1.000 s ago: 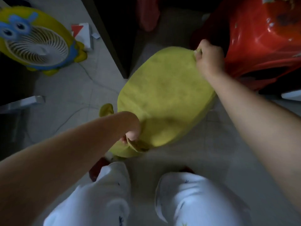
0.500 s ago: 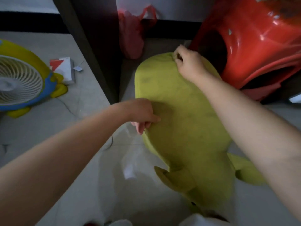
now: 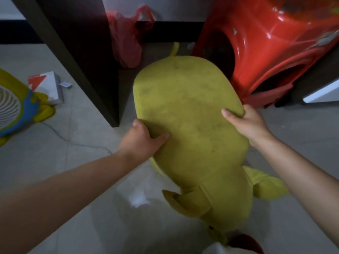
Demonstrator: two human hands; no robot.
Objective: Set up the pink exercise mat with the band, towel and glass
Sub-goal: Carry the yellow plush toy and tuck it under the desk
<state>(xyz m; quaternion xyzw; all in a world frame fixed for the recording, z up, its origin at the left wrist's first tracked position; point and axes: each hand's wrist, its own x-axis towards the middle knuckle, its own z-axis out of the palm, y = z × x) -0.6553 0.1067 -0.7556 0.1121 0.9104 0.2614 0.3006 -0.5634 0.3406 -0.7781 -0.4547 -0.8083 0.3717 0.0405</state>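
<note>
A large yellow-green plush toy fills the middle of the view, its flat back facing me and its limbs hanging toward my feet. My left hand grips its left edge with the thumb pressed on top. My right hand grips its right edge, fingers curled over the rim. No pink mat, band, towel or glass is in view.
A dark furniture panel stands upright left of the toy. A red plastic bag hangs behind it. A red plastic chair is at the upper right. A yellow and blue fan and a small box sit on the grey floor at left.
Both hands have shifted down the plush toy, from its top and side to its two edges nearer me. The toy has moved farther toward the gap between the panel and the chair.
</note>
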